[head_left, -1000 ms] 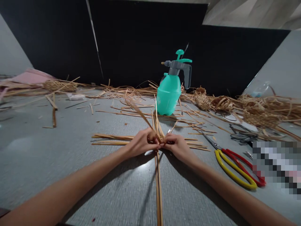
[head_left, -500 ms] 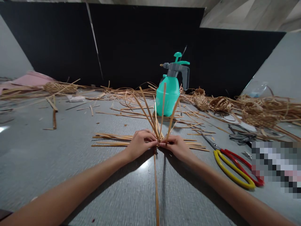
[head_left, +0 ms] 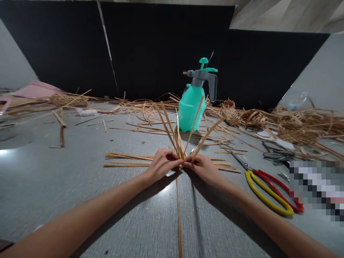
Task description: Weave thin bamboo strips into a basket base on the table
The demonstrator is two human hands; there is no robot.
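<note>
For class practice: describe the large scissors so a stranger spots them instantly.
On the grey table, look right of the right hand. The large scissors lie there, blades pointing away; one red, one yellow handle set them apart from the tan strips.

Free tabletop (head_left: pixel 80 172) leftward; strips (head_left: pixel 168 120), sprayer (head_left: pixel 188 107) ahead

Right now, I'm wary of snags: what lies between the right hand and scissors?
The head view shows strip ends on the table between right hand and scissors.
</note>
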